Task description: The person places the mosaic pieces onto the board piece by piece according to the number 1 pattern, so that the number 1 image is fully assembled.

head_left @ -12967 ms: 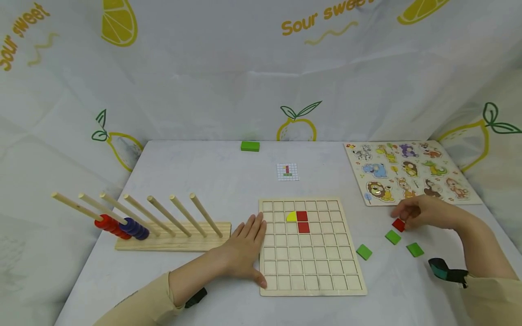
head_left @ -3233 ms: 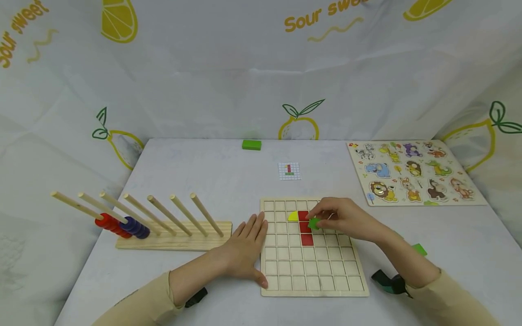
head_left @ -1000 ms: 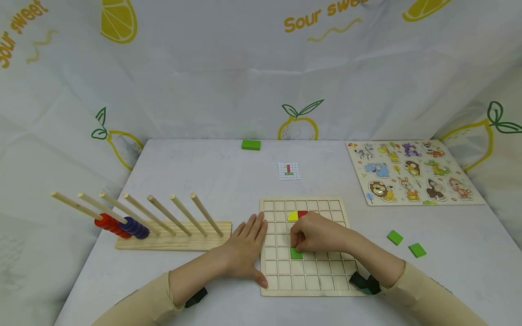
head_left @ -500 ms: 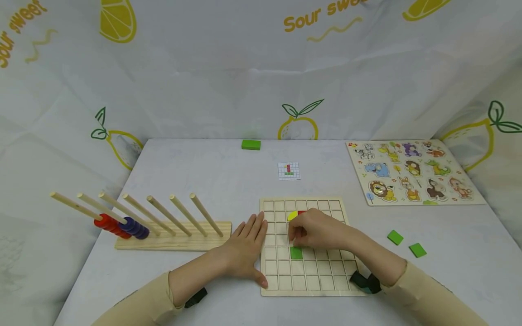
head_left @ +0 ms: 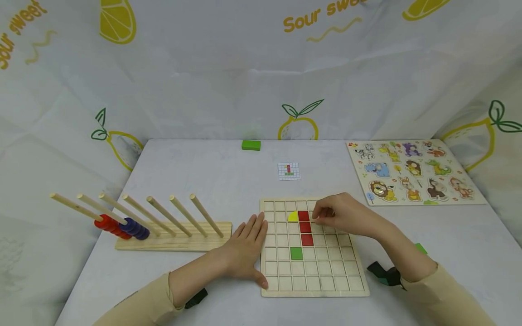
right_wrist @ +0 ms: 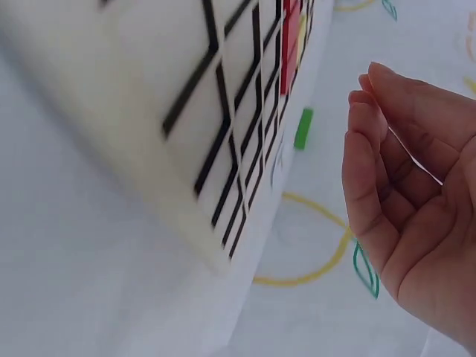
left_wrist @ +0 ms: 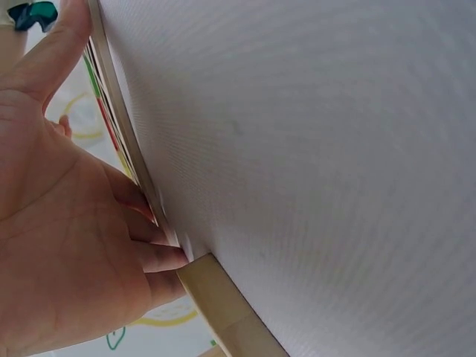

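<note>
A wooden grid board (head_left: pixel 285 283) lies on the table. In its cells sit a yellow quarter-round piece (head_left: pixel 293 217), a column of red tiles (head_left: pixel 305 227) and, lower left of them, one green tile (head_left: pixel 296 253). My left hand (head_left: pixel 244 249) rests flat, its fingertips and thumb against the board's left edge; the left wrist view shows the palm (left_wrist: pixel 74 238) beside that edge. Above the board's upper right part hovers my right hand (head_left: pixel 346 215), fingers loosely bent. Nothing shows between its thumb and fingertips in the right wrist view, where the hand (right_wrist: pixel 416 186) is apart from the board.
A small pattern card (head_left: pixel 288 171) and a green block (head_left: pixel 250 145) lie behind the board. Left stands a wooden peg rack (head_left: pixel 175 243) with red and blue rings. An animal puzzle (head_left: pixel 397 170) lies at the back right. Another green tile (head_left: pixel 421 248) peeks out behind my right forearm.
My right hand carried a green tile over the board, set it in a cell below the red column, then let go and moved up and right. My left hand stayed put.
</note>
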### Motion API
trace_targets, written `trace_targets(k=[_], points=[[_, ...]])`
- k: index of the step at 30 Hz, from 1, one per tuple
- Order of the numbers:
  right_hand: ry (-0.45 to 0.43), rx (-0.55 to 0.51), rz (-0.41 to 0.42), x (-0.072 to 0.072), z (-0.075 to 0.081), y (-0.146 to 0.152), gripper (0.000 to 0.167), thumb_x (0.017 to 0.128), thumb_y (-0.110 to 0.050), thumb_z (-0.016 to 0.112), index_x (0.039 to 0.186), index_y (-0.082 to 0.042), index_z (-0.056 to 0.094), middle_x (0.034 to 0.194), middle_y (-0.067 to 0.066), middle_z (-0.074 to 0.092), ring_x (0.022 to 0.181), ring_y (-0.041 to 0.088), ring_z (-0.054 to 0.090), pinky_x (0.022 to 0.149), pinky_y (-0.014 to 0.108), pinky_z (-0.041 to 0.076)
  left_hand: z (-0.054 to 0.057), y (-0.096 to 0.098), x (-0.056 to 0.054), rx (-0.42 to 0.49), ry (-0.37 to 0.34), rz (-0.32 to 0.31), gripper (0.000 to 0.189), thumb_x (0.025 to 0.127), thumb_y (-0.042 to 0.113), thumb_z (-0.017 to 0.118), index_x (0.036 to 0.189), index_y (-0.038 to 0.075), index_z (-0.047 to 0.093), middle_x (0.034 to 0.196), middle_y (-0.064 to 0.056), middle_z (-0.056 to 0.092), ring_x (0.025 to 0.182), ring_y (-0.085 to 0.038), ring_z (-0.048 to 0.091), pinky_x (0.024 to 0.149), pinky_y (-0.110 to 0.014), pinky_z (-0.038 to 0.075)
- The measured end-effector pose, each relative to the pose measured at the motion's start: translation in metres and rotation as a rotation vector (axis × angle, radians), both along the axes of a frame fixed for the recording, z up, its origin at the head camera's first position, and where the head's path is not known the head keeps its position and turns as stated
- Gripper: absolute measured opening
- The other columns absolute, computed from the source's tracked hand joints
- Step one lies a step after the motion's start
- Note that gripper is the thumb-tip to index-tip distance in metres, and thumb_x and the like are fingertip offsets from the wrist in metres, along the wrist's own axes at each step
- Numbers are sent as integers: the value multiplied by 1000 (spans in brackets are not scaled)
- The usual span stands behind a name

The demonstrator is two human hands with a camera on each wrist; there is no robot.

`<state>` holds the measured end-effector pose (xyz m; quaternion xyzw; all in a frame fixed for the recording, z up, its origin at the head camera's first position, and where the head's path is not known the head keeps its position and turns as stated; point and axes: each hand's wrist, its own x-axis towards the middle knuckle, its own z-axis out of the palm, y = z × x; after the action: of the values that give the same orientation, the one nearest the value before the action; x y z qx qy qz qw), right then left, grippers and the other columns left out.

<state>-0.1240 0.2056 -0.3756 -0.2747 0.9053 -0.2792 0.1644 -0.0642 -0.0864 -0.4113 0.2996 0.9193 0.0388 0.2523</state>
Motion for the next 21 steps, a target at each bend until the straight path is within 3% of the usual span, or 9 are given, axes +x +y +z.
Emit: trace_targets(k=[7,21], points=[[-28,13,-92,-4,3,38,6,89,-12,71,93,-16,73,80,-9,68,72,3,58,66,20,50,0,0,0,2,-3,0,136,68,75,70,159,3,1,166,-17,-16,157,-34,-6,126,-51,16],[-118,130,-87,-7,-5,98,19,85,-19,76,102,-14,71,94,-5,71,80,0,59,70,20,51,0,0,1,3,-1,0,135,68,75,71,159,2,1,166,-18,-14,157,-35,-5,126,-51,16]])
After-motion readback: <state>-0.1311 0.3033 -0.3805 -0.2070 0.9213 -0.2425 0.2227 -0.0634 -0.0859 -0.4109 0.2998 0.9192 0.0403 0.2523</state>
